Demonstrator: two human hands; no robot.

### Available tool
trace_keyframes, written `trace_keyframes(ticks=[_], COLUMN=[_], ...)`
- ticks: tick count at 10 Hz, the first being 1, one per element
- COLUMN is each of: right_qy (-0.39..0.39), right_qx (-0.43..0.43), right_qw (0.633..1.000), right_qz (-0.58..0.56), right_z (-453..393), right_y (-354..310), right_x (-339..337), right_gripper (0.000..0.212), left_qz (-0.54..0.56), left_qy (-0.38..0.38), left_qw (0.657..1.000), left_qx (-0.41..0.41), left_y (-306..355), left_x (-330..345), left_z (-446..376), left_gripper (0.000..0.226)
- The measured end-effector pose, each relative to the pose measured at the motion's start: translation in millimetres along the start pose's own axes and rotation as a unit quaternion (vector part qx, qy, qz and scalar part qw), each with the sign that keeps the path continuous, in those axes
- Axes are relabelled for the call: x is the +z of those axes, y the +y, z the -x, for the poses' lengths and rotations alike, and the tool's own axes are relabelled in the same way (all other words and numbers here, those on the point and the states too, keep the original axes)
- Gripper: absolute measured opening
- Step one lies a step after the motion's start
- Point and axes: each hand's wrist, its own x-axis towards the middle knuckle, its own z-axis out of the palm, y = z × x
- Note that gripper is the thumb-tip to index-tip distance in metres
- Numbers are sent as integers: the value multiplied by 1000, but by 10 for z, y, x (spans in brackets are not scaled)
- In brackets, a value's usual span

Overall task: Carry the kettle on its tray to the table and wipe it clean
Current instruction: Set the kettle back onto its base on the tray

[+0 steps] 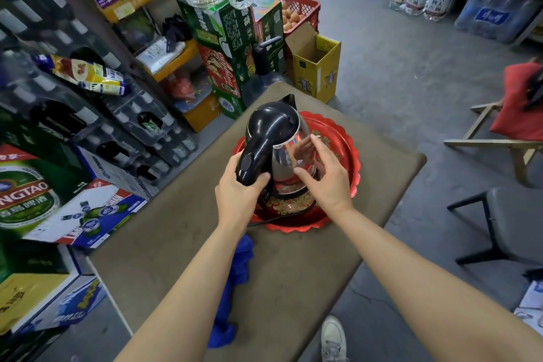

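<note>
The kettle point(279, 138) stood on its base in the red tray point(349, 161), which lay on the worktop point(164, 244). The left hand point(238, 194) was wrapped around the black handle. The right hand point(326, 176) was open, its fingers point(318, 145) against the steel side. A blue cloth point(235, 282) lay on the worktop under the left forearm.

One head camera looks forward and down, close above both hands point(282, 182), the floor beyond them.
</note>
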Motion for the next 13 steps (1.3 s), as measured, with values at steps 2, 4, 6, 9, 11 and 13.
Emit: trace_keyframes(ticks=[2,4,6,9,11,13], right_qy=[-8,-25,-47,-84,-117,-157], right_qx=[-9,-14,-14,4,-2,-27], right_qw=[1000,998,993,979,965,953], right_qz=[20,60,109,185,236,257], right_z=[-9,-47,-98,-140,-152,-160], right_y=[1,-14,-76,-226,-381,-590], right_x=[-5,-63,-139,-208,-377,-546], right_gripper=[73,72,70,73,66,54], left_qz=[25,-68,-175,-354,-429,-451], left_qy=[-75,-62,-108,-74,-99,-91], left_qw=[997,996,979,931,897,885], left_qx=[-16,-11,-13,36,45,-64], left_y=[-50,-15,23,164,20,-644], left_x=[-179,-208,-239,-256,-493,-1102], left_z=[36,15,-52,-30,313,1222], left_gripper=[39,38,52,52,65,56])
